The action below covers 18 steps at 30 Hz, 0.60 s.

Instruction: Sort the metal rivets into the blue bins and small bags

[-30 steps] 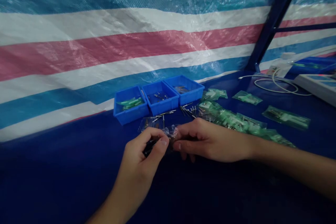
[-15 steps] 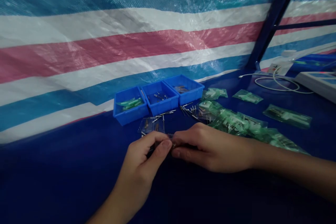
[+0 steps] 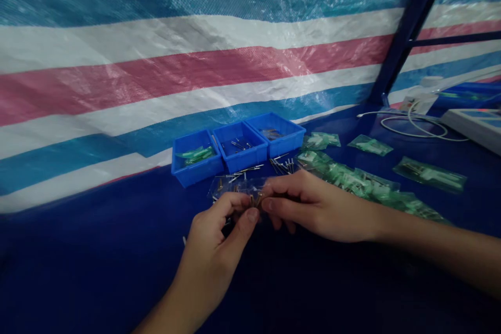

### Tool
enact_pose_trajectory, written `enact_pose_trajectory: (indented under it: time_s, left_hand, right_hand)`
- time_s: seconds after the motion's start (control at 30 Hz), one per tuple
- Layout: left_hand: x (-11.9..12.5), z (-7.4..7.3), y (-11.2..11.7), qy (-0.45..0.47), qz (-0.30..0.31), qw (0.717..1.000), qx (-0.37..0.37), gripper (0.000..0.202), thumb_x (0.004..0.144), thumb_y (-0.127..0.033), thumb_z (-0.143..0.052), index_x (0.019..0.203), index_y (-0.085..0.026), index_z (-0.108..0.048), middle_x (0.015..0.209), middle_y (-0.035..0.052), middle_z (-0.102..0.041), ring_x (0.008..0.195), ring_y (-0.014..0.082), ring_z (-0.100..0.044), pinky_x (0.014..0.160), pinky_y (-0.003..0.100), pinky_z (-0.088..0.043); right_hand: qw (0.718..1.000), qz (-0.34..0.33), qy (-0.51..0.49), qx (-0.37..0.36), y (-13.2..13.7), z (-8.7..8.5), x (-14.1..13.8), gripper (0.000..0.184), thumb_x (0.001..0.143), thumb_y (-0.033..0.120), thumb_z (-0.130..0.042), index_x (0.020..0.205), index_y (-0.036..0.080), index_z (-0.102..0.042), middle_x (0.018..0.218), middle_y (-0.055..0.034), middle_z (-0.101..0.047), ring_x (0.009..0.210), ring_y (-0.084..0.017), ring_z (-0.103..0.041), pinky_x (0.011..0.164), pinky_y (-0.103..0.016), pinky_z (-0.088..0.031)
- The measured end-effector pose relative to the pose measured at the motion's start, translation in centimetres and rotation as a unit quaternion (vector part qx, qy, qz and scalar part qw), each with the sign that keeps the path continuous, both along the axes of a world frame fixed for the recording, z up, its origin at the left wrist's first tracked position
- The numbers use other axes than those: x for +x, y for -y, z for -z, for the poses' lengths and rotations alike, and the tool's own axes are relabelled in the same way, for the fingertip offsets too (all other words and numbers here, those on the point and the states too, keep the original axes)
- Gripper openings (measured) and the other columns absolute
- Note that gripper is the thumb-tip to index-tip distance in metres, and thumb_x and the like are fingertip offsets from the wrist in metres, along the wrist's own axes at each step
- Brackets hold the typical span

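A small clear plastic bag (image 3: 255,185) with a few brass-coloured, screw-like pieces (image 3: 256,200) is held between my two hands. My left hand (image 3: 219,242) pinches it from the left with thumb and forefinger; its other fingers are curled out of sight. From the right, my right hand (image 3: 317,206) pinches the bag's edge, its lower fingers curled loosely beneath. Just behind lies another clear bag (image 3: 220,186) with similar pieces, partly covered. Thin metal pins like pop rivets (image 3: 243,173) lie loose beyond my fingers.
Three blue bins stand in a row: one with green packets (image 3: 195,155), one with metal pins (image 3: 239,144), one with small parts (image 3: 272,133). Green-tinted filled bags (image 3: 352,180) are heaped right. A white cable (image 3: 415,125) and white device (image 3: 475,128) sit far right, before a striped sheet (image 3: 195,78).
My right hand has shifted up and slightly away, its lower fingers now showing. More of the clear bag and its brass-coloured pieces have come into sight between my hands.
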<state>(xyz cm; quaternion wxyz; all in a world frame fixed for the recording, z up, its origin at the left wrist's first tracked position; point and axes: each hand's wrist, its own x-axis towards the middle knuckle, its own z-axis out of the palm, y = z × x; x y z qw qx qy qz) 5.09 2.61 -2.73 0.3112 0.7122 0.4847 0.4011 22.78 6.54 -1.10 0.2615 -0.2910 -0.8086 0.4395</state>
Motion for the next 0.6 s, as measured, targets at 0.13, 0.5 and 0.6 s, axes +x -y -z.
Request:
enact_pose_trajectory:
  time_s: [0.13, 0.5, 0.6]
  left_hand:
    - [0.06, -0.33, 0.17, -0.01, 0.011, 1.0, 0.003, 0.014, 0.083, -0.027, -0.051, 0.08, -0.022, -0.064, 0.069, -0.0017, -0.066, 0.063, 0.0133, -0.061, 0.053, 0.022, -0.044]
    - [0.06, -0.01, -0.07, -0.001, 0.021, 1.0, 0.011, 0.021, 0.087, -0.028, -0.046, 0.088, -0.022, -0.066, 0.076, 0.0009, -0.069, 0.07, 0.015, -0.064, 0.063, 0.024, -0.05]
    - [-0.02, 0.05, -0.11, -0.015, 0.014, 1.0, 0.02, 0.017, 0.085, -0.026, -0.049, 0.087, -0.023, -0.066, 0.074, -0.0003, -0.07, 0.069, 0.0142, -0.065, 0.061, 0.022, -0.049]
  right_hand:
    - [0.999, 0.021, 0.002, 0.03, 0.0, -0.21, 0.02, 0.02, 0.087, 0.026, -0.052, 0.074, 0.012, -0.059, 0.06, 0.0023, -0.054, 0.05, -0.006, -0.049, 0.044, -0.015, -0.036]
    - [0.997, -0.011, -0.015, 0.075, -0.12, 0.02, 0.32, 0.023, 0.09, 0.026, -0.047, 0.077, 0.011, -0.06, 0.065, 0.0007, -0.058, 0.05, -0.005, -0.05, 0.045, -0.014, -0.037]
    - [0.995, 0.007, 0.004, 0.096, -0.07, -0.03, 0.32, 0.021, 0.088, 0.026, -0.051, 0.078, 0.011, -0.062, 0.059, 0.0021, -0.055, 0.05, -0.005, -0.046, 0.044, -0.014, -0.033]
